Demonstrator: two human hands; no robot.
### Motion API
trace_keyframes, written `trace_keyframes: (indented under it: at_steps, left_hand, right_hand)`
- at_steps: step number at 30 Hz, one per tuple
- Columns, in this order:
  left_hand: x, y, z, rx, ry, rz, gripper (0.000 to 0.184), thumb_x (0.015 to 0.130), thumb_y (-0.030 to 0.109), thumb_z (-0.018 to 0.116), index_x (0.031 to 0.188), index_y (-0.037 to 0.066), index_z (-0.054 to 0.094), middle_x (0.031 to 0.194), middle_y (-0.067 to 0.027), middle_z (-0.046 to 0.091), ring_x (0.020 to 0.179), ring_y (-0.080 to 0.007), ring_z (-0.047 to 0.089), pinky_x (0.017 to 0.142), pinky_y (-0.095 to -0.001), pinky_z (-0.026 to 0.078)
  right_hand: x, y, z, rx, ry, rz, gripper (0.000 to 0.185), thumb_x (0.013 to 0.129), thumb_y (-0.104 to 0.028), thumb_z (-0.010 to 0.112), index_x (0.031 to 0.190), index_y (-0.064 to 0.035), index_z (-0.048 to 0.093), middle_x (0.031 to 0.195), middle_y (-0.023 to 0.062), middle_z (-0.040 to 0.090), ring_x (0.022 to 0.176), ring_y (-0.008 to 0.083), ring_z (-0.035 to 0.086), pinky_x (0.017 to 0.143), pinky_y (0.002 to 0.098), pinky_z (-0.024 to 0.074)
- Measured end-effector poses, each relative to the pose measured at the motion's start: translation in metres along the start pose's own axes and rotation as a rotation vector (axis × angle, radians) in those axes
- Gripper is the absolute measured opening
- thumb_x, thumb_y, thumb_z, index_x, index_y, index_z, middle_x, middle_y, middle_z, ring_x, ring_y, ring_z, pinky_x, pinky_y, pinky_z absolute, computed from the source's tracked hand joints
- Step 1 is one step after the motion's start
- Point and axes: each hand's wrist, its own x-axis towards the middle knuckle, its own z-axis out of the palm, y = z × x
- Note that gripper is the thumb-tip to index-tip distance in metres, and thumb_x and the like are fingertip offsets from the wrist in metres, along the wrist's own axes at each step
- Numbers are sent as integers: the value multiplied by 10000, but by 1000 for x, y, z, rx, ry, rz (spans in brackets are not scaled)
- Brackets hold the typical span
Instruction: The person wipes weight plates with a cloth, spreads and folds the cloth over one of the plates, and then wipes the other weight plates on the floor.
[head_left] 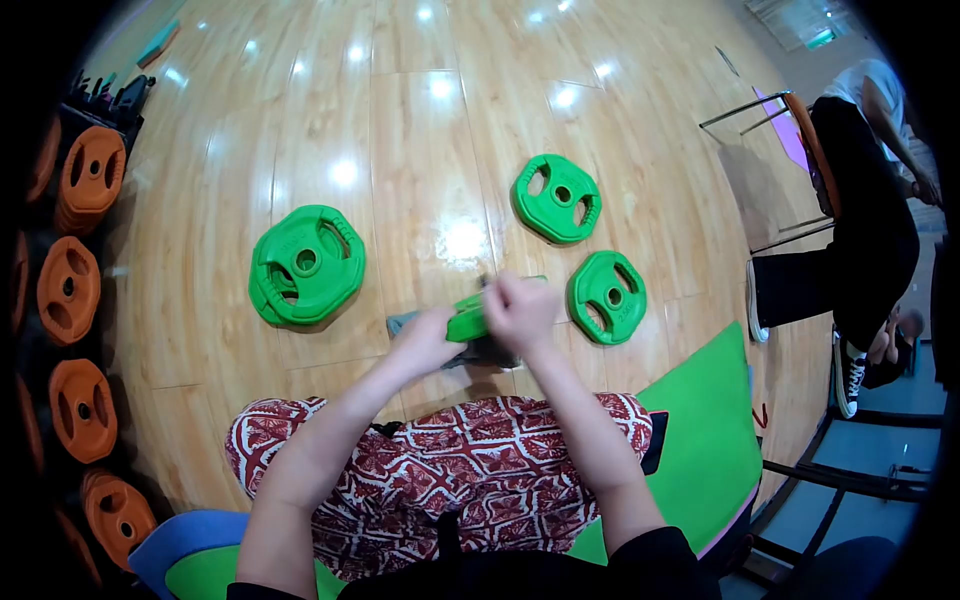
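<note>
A green weight plate (468, 322) is held up nearly edge-on in front of my knees. My left hand (425, 342) is closed on its near left edge. Against its right side is my right hand (522, 312), curled into a fist and slightly blurred; what its fingers hold, if anything, is hidden. Below the plate and hands shows a grey cloth (402, 323), partly covered. Three more green plates lie flat on the floor: a large one (308, 264) to the left, another (557, 198) at the far right, and a smaller one (608, 297) just right of my right hand.
Orange weight plates (68, 290) stand on a dark rack along the left. A green mat (700, 430) lies under me to the right. Another person (860, 200) sits on a chair (812, 150) at the right, feet on the wooden floor (420, 130).
</note>
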Motion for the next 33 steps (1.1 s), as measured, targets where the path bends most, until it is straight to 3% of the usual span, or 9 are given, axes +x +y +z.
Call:
trace_keyframes:
  at_steps: [2, 4, 10, 15, 19, 21, 25, 27, 33]
  left_hand:
    - [2, -16, 12, -279, 50, -33, 302, 643, 146, 626, 900, 1, 567, 838, -210, 582, 807, -360, 566, 722, -401, 452]
    - [1, 0, 1, -161, 41, -41, 302, 641, 143, 629, 901, 3, 568, 841, -209, 582, 813, -360, 565, 725, -400, 451]
    - [3, 1, -4, -65, 50, 4, 268, 624, 149, 639, 834, 2, 563, 801, -198, 572, 798, -347, 563, 706, -386, 445]
    - [2, -5, -1, -189, 43, -47, 262, 635, 135, 635, 845, -4, 563, 841, -208, 578, 805, -365, 555, 725, -395, 446]
    - [0, 8, -6, -52, 105, -63, 256, 634, 135, 638, 834, -7, 565, 828, -209, 576, 817, -363, 555, 722, -399, 444]
    - [3, 7, -7, -46, 85, -73, 266, 629, 141, 647, 832, -10, 564, 826, -207, 577, 820, -365, 554, 726, -405, 441]
    - [4, 3, -5, -42, 70, -82, 288, 615, 140, 660, 840, -13, 566, 828, -204, 579, 821, -367, 553, 727, -407, 441]
    - [4, 0, -1, -32, 68, -83, 290, 615, 139, 660, 843, -13, 566, 827, -203, 579, 821, -366, 553, 726, -405, 441]
    - [1, 17, -8, -62, 73, -113, 285, 623, 139, 655, 846, -16, 567, 818, -204, 581, 812, -362, 558, 722, -400, 444]
  right_hand:
    - [-7, -26, 3, 48, -20, -184, 195, 679, -199, 590, 538, -125, 478, 441, 66, 452, 393, 240, 481, 390, 339, 359]
    - [-6, -26, 2, 33, -43, -260, 193, 676, -198, 592, 537, -128, 477, 444, 64, 452, 393, 237, 480, 391, 333, 357]
    - [5, 25, -8, 15, 53, 211, 207, 684, -188, 580, 537, -107, 458, 412, 74, 433, 369, 248, 461, 377, 383, 347]
    - [-5, -31, 0, 72, -44, -202, 214, 676, -164, 568, 520, -89, 442, 450, 103, 414, 419, 260, 474, 410, 358, 354]
    - [0, -6, -5, 58, -71, -208, 214, 685, -165, 565, 526, -86, 446, 446, 106, 423, 411, 269, 473, 402, 362, 356]
    - [9, 12, -7, -24, 27, 39, 225, 698, -165, 558, 527, -80, 439, 438, 106, 425, 400, 279, 469, 392, 375, 350]
    - [8, 3, -7, -36, -10, 2, 238, 682, -196, 576, 518, -91, 439, 439, 93, 437, 386, 268, 461, 377, 373, 342]
    - [3, -16, -2, 39, -26, -168, 241, 681, -200, 578, 517, -97, 434, 424, 85, 425, 374, 262, 455, 370, 374, 337]
    - [4, -1, -7, 54, -4, -159, 229, 675, -140, 565, 510, -84, 417, 407, 92, 383, 370, 260, 437, 377, 365, 326]
